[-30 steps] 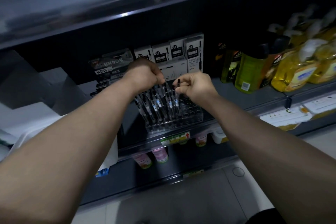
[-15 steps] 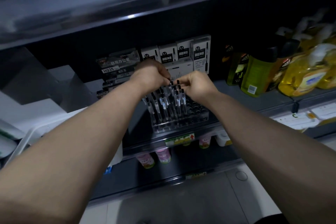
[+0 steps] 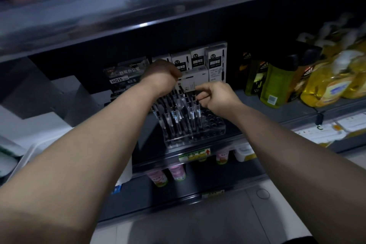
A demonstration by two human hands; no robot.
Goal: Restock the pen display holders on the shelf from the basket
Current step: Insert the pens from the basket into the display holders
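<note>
- So, left hand (image 3: 161,76) was curled into a loose fist above the back rows of the pen holder (image 3: 195,130), knuckles up, fingers closed down among the pen tops; whether it gripped a bundle of pens (image 3: 175,113) or only touched them, I could not tell.
- Right hand (image 3: 214,96) was pinched shut, thumb and forefinger closed on the top of one black-capped pen (image 3: 194,103) standing at the right edge of the filled rows.
- Hands were near each other, not touching.
- Pen holder was a clear acrylic block with round holes, standing at the front of the dark shelf (image 3: 257,117); left part was filled with upright pens, right part showed empty holes.
- Pens: roughly a dozen or more, clear barrels, black caps; exact count could not be told, too packed and dim.
- White pen boxes (image 3: 215,59) stood behind the holder: four upright in a row marked 0.5, one more lying in front of them.
- Dark box marked H035 (image 3: 123,77) sat at left behind the left forearm.
- Bottles (image 3: 277,83): two dark green ones and at least two yellow pump bottles to the right on the same shelf.
- Lower shelf: three pink-labelled small bottles (image 3: 176,172) were visible.
- White basket (image 3: 29,154) edge showed at far left, mostly hidden by the left arm.
</note>
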